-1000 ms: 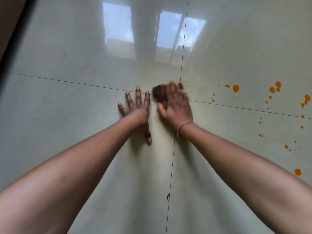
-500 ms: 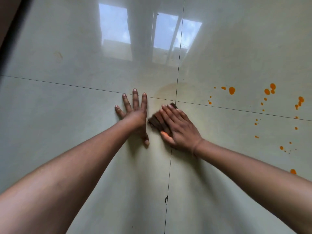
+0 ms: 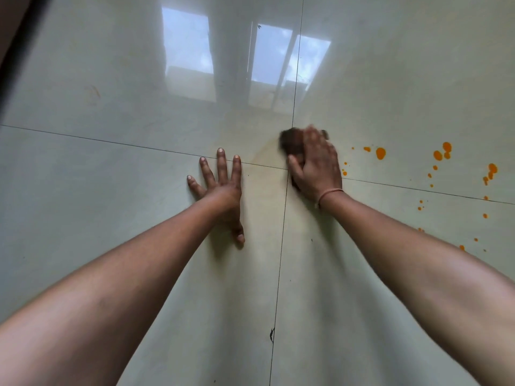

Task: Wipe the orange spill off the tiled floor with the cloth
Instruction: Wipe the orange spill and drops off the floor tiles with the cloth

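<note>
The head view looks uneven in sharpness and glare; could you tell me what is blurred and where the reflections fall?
Head view: the right hand and the dark cloth under it are motion-blurred; the left hand, flat on the floor, is sharp; bright window reflections glare off the glossy tiled floor at top centre; the orange drops stay crisp; wide-angle stretch enlarges both forearms near the bottom edge.

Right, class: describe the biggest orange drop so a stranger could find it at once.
Start where the tile seams cross, beside the right hand pressing the cloth. Look just right of that hand. The biggest orange drop is a lone teardrop blob, far larger than the specks around it.
</note>
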The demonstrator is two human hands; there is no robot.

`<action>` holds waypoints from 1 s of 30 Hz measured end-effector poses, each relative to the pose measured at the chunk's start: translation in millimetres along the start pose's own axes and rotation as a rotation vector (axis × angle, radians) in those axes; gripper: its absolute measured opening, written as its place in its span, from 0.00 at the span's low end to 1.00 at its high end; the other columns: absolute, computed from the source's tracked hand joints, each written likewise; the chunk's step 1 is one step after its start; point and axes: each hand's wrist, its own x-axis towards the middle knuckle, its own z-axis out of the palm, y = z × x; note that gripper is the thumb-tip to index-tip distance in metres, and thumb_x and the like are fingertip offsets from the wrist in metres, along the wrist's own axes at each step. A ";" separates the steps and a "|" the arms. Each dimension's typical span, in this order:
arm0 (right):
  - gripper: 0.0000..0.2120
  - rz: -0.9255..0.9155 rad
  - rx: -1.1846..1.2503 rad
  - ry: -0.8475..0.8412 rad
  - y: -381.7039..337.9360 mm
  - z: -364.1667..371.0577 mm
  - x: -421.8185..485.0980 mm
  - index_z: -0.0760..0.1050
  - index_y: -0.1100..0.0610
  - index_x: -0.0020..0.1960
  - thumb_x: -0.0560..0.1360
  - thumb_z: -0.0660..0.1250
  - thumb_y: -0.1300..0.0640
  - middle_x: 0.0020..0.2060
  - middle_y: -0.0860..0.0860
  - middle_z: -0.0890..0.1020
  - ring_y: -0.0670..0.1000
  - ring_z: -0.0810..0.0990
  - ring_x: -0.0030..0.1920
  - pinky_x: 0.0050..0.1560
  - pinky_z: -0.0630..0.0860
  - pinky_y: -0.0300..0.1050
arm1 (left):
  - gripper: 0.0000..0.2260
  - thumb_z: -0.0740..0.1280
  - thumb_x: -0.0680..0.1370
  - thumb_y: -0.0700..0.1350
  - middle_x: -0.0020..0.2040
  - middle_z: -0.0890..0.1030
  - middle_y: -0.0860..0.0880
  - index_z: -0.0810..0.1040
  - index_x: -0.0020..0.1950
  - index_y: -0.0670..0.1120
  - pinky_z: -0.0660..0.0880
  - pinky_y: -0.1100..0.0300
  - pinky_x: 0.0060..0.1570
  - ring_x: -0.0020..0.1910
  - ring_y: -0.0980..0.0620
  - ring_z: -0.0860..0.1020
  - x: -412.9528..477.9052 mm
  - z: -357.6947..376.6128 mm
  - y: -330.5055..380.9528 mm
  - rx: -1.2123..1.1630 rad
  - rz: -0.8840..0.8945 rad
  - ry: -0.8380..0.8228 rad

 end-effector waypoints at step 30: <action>0.38 0.184 0.001 -0.015 -5.5 3.8 -43.2 0.53 0.59 0.78 0.74 0.52 0.39 0.77 0.56 0.56 0.56 0.52 0.77 0.75 0.50 0.54 | 0.78 0.85 0.50 0.54 0.66 0.15 0.44 0.20 0.71 0.51 0.35 0.27 0.63 0.66 0.33 0.21 1.0 2.1 0.2 0.010 -0.008 0.025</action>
